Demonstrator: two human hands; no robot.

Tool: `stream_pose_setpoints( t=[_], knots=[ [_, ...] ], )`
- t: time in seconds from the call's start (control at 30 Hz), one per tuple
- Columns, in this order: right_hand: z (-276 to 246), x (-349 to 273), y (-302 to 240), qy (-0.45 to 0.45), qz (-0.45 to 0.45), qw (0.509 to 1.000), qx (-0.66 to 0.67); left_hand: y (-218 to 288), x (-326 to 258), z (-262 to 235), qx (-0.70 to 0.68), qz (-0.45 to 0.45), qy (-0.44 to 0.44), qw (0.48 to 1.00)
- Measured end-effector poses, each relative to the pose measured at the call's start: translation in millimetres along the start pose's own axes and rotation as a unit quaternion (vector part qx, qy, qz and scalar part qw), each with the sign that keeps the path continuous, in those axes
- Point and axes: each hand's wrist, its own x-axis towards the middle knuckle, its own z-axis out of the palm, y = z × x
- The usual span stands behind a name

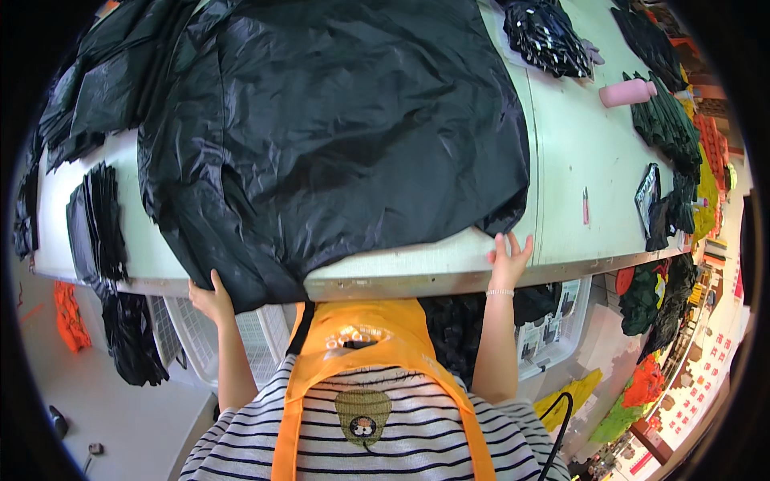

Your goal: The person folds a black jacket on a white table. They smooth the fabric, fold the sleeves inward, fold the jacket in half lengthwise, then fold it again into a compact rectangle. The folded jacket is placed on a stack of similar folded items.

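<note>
A large black garment (345, 136) of thin, shiny, creased fabric lies spread over the white table, its lower left part, like a sleeve, hanging over the front edge. My left hand (212, 301) grips the side of that hanging part, thumb on top and some fingers partly hidden. At the garment's lower right corner is my right hand (509, 260), its fingers spread and their tips beside or just touching the fabric. Nothing shows clasped in it.
Folded black pieces (96, 224) and more black stacks lie at the left. On the right are a pink bottle (627, 93), a small cutter-like tool (585, 207) and a bagged black bundle (545, 38). White baskets (549, 361) stand below the metal table edge (401, 285).
</note>
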Motion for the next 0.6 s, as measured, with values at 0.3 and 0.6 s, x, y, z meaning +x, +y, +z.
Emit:
stream_pose_setpoints(
  t=[0.3,0.6],
  knots=[
    [-22.1,90.7,-24.6,-0.111,-0.104,0.976,0.156,-70.0,75.9,5.9,-0.469,-0.264,-0.159,0.828],
    [-66.2,77.3,-107.3,-0.043,-0.395,0.916,-0.059,-71.4,91.5,-0.9,-0.35,-0.129,0.063,0.925]
  ],
)
